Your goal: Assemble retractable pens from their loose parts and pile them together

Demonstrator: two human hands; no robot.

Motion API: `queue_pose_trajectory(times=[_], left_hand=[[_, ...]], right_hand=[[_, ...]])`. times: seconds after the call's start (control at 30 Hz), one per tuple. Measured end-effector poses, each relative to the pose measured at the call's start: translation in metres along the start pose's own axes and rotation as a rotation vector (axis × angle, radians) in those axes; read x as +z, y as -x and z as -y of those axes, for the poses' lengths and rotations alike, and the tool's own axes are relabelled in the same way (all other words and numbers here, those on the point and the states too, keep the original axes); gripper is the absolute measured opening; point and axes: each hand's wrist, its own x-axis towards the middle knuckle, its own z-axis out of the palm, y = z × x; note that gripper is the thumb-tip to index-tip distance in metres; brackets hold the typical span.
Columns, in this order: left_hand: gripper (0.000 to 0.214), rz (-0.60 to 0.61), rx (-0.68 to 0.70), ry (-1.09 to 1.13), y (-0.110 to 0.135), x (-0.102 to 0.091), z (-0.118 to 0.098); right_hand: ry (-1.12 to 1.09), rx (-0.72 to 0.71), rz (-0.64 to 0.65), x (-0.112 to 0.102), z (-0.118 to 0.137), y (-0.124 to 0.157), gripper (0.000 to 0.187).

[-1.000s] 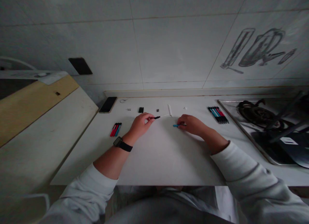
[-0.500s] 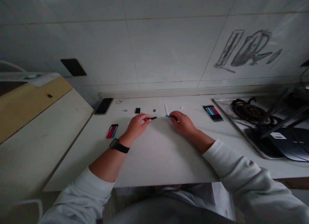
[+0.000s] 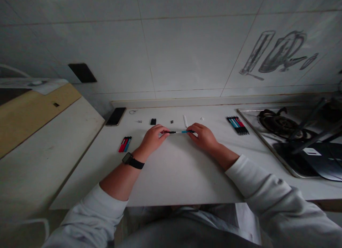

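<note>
My left grip (image 3: 154, 137): pinching slim black pen piece (image 3: 172, 132). My right grip (image 3: 202, 136): pinching blue tubular barrel (image 3: 184, 132). Thin white rod (image 3: 179, 132) between, best aligned with both.

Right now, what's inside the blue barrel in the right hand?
A thin white rod from the black piece in the left hand seems to enter the blue barrel at its left end. Anything further inside is hidden by its wall and the right hand.
</note>
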Motion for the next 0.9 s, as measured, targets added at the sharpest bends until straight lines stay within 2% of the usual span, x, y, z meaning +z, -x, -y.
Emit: queue_pose_trajectory(times=[0.37,0.6,0.9], left_hand=[[0.014,0.052,0.009,0.004,0.0,0.0,-0.005],[0.017,0.082,-0.049,0.026,0.0,0.004,0.001],[0.028,0.145,-0.176,0.104,0.002,0.01,0.004]], right_hand=[[0.011,-0.056,0.008,0.012,0.009,-0.005,0.018],[0.012,-0.133,-0.036,0.014,0.009,-0.004,0.015],[0.139,-0.237,-0.082,0.014,0.011,-0.003,0.014]])
